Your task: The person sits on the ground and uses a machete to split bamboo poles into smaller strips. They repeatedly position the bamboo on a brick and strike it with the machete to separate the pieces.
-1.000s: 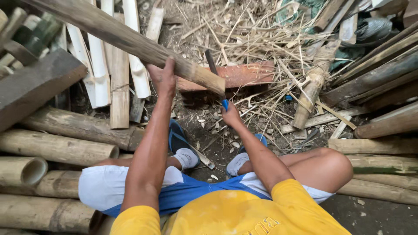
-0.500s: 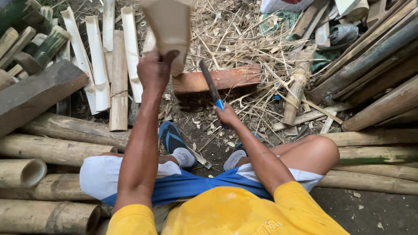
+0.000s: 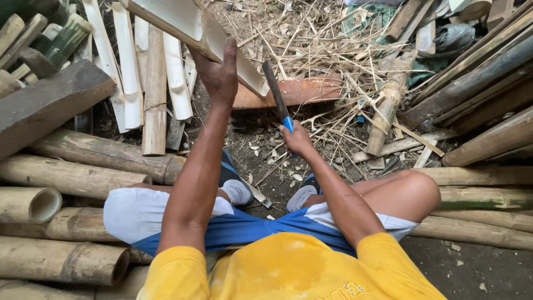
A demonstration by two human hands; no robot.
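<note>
— Where's the bamboo slat (image 3: 191,25)?
— Your left hand (image 3: 219,75) grips it, long axis slanting up-left. Your right hand (image 3: 295,139) clutches the knife (image 3: 276,95), blade just right of the slat.

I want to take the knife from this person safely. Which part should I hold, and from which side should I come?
Probably the handle: the knife has its dark blade pointing up and away from the person, with a blue band just above the right hand, which covers the handle. Come from below and from the person's right; the left hand holds the split bamboo close on the other side.
</note>
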